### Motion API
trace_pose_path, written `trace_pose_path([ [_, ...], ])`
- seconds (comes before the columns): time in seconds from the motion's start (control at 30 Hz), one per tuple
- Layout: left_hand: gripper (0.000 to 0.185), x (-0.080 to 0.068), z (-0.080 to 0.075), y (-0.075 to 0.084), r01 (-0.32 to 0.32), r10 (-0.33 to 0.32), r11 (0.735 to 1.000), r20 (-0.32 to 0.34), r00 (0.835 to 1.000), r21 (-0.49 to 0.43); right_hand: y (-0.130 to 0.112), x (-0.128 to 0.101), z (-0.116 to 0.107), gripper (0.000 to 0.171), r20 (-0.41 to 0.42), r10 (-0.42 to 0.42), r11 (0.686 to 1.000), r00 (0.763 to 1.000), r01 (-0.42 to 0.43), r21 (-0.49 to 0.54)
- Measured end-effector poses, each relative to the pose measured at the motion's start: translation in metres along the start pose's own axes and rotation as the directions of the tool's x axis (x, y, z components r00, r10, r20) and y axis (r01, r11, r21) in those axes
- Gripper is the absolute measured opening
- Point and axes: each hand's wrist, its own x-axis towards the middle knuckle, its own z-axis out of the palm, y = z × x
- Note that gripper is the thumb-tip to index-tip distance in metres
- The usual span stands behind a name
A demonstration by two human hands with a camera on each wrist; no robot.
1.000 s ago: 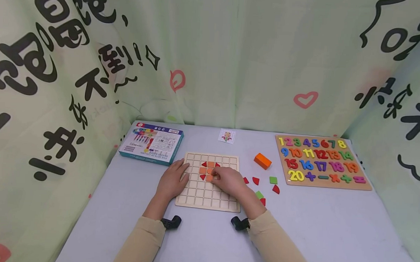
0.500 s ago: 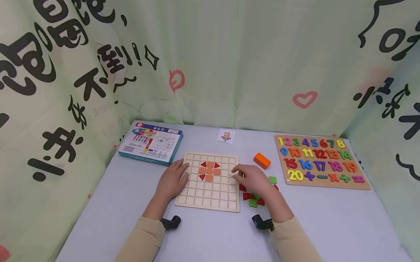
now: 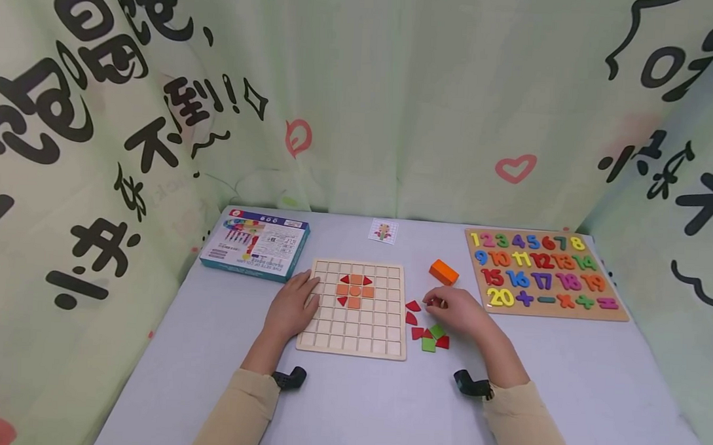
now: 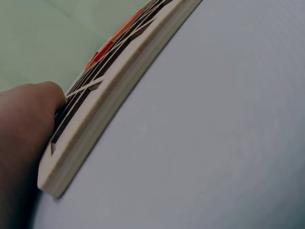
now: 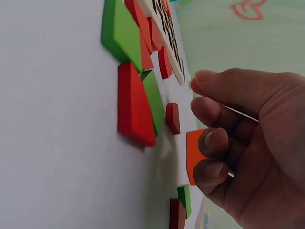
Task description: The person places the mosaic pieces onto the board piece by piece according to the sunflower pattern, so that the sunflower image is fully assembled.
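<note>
Left hand [image 3: 291, 306] lay flat on the grid board [image 3: 353, 307], pinning its left edge so it wouldn't slide. Right hand [image 3: 456, 310], fingers loosely curled, hovered over loose red and green pieces [image 3: 428, 332] on the worktop [image 3: 563, 374] beside the board, holding nothing clearly.

two hands [image 3: 291, 306], two puzzle boards [image 3: 353, 307]

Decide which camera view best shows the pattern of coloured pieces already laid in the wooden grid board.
The head view: it looks down on the whole grid board, showing orange squares with red triangles at the corners. The left wrist view shows only the board's edge at a grazing angle beside the left hand. The right wrist view shows a mere sliver of it behind loose pieces.
</note>
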Motion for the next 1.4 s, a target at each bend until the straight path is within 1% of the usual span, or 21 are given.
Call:
trace_pose_path([
  [0.13,0.052,-0.001,0.0,0.001,0.0,0.0,1.0,-0.002,1.0,-0.002,0.007,-0.009,0.001,0.017,0.048,-0.021,1.0,0.999,0.02,0.016],
  [0.33,0.052,0.0,0.0,0.0,0.002,-0.002,1.0,0.0,1.0,-0.005,0.016,-0.019,0.004,0.016,0.124,-0.061,0.998,0.99,0.057,0.037],
  [0.47,0.053,0.001,0.001,-0.001,0.012,-0.012,1.0,0.0,1.0,-0.003,0.012,-0.021,0.005,0.016,0.131,-0.076,0.997,0.988,0.074,0.021],
  [0.57,0.053,0.001,0.002,-0.001,0.01,-0.01,1.0,-0.005,1.0,0.0,0.009,-0.022,0.007,0.016,0.132,-0.067,0.998,0.989,0.066,0.011],
  [0.7,0.052,0.0,0.004,-0.002,0.004,-0.004,1.0,-0.01,1.0,0.003,0.007,-0.021,0.011,0.015,0.152,-0.044,0.999,0.987,0.044,0.001],
  [0.8,0.053,0.0,0.004,-0.002,0.006,-0.006,1.0,-0.013,1.0,0.004,0.006,-0.02,0.013,0.016,0.144,-0.026,0.999,0.989,0.03,-0.021],
  [0.97,0.053,0.001,0.003,-0.001,0.007,-0.007,1.0,-0.009,1.0,0.007,0.006,-0.021,0.011,0.022,0.096,0.008,0.999,0.995,-0.004,-0.043],
  [1.13,0.053,0.001,0.002,-0.001,0.01,-0.01,1.0,0.0,1.0,0.007,0.006,-0.021,0.01,0.025,0.097,0.008,0.999,0.995,-0.004,-0.04],
  [1.33,0.053,0.0,0.0,0.0,0.006,-0.006,1.0,0.002,1.0,0.0,0.005,-0.02,0.012,0.024,0.088,0.007,0.997,0.996,-0.001,-0.074],
  [1.4,0.053,0.0,0.001,0.0,0.006,-0.006,1.0,0.003,1.0,0.005,0.005,-0.02,0.013,0.026,0.085,0.003,0.997,0.996,0.004,-0.081],
])
